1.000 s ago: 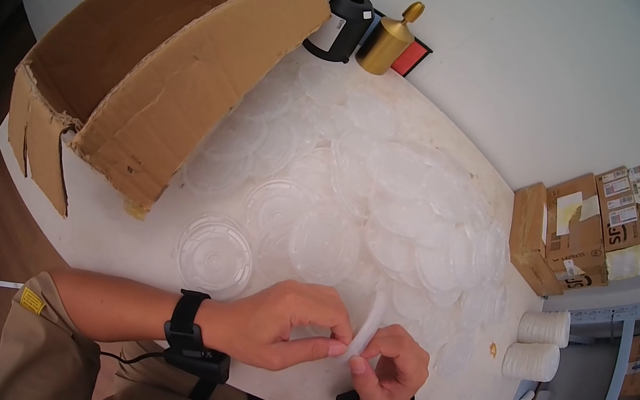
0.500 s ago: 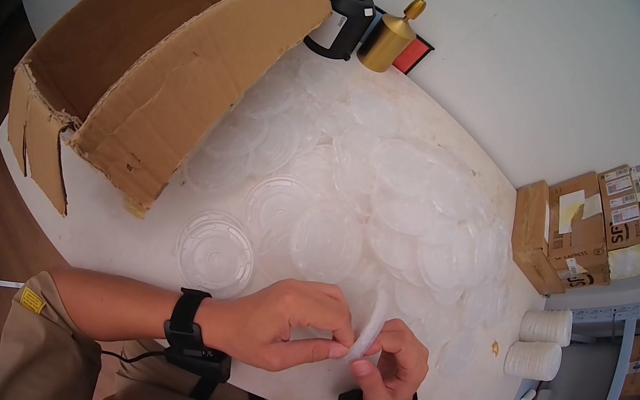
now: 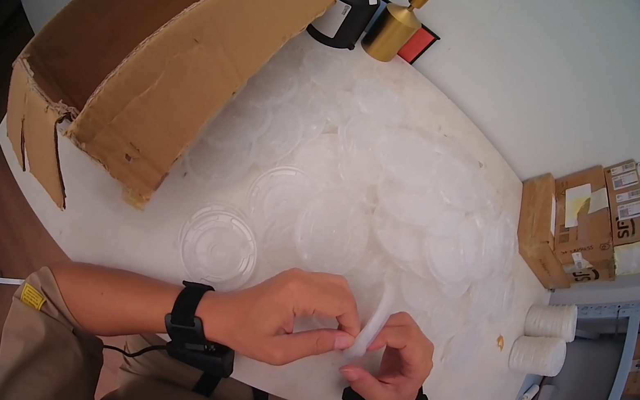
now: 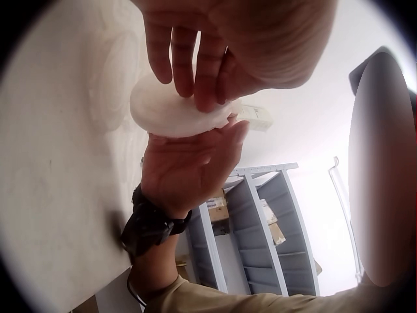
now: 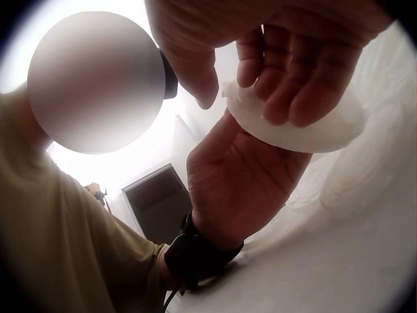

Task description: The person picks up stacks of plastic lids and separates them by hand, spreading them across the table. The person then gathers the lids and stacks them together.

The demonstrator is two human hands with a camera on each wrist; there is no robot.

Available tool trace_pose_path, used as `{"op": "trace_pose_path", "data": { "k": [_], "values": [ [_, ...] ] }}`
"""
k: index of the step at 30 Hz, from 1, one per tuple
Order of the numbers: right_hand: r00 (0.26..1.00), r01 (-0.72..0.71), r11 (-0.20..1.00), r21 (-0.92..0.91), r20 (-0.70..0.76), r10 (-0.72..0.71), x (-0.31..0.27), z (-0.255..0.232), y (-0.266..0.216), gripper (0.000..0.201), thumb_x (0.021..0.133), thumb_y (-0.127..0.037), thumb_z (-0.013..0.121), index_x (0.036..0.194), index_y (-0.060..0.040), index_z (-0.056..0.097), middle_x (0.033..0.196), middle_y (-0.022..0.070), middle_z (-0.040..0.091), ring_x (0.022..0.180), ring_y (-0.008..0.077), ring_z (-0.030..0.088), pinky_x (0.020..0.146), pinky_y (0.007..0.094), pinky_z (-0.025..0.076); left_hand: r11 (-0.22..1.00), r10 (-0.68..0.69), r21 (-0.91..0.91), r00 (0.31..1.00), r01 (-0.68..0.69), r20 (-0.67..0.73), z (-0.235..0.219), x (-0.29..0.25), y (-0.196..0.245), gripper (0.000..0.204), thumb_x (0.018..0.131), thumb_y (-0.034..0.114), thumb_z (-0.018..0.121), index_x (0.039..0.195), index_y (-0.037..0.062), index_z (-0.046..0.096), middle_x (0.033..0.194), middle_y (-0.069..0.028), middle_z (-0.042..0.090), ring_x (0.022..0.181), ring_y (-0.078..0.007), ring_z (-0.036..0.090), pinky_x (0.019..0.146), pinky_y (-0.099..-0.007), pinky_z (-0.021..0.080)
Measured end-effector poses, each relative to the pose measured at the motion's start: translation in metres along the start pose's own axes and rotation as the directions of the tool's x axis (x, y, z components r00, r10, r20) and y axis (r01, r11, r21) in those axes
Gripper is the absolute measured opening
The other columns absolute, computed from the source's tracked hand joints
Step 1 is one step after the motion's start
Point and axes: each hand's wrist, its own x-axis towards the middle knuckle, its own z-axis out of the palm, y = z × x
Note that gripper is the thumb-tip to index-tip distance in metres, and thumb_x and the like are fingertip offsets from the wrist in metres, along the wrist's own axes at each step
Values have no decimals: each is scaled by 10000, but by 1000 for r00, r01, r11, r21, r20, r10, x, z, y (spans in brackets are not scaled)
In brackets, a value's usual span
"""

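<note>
A translucent round plastic lid (image 3: 378,320) stands nearly edge-on between the two hands, over the near part of the table. My left hand (image 3: 298,319) pinches its lower edge between thumb and index finger. On the other face of the lid, the fingers of my right hand (image 3: 404,360) touch it. The right thumb (image 5: 206,91) is spread away from the rim in the right wrist view. In the left wrist view the lid (image 4: 166,116) is partly covered by the left fingers. One clear lid (image 3: 218,247) lies apart, left of the pile of lids (image 3: 413,189).
A large open cardboard box (image 3: 191,65) leans over the table's left side. Behind the pile stand a black container (image 3: 346,12) and a gold canister (image 3: 392,33). Two white stacked rolls (image 3: 538,354) sit at the right edge, near cardboard boxes (image 3: 582,218).
The right thumb has moved down and away from the lid, widening its gap to the fingers. The left hand keeps its pinch. The head view has shifted slightly.
</note>
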Motion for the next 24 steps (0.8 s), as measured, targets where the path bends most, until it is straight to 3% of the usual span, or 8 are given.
{"op": "trace_pose_path", "data": {
  "k": [2,4,20,24],
  "values": [
    [1000,5,1000,-5,4,-5,0,1,0,247,759,-9,816,948,-27,658,852,78,700,782,209,662,665,296,524,1000,-17,-8,1000,17,-3,1,0,0,39,930,28,666,963,18,683,978,-109,676,911,-246,624,824,-349,491],
    [1000,4,999,-42,7,-4,-1,1,1,252,755,2,813,950,-24,655,851,80,700,779,212,663,658,295,525,1000,12,-12,998,-13,-68,3,1,0,27,920,42,658,926,19,645,883,-107,656,824,-261,607,754,-346,482],
    [998,46,991,-124,-43,-52,-3,0,3,196,735,58,783,889,-8,682,816,110,707,690,210,677,603,283,519,1000,11,-21,999,-12,-46,4,3,0,137,898,107,714,975,46,619,898,-98,637,826,-259,608,752,-346,482],
    [995,63,991,-116,-74,-72,-4,0,4,200,722,60,792,880,1,685,796,105,704,672,206,671,595,278,511,990,50,133,999,-48,-16,6,2,-3,164,870,99,731,961,61,601,897,-84,622,838,-283,604,738,-359,482]
  ]
}}
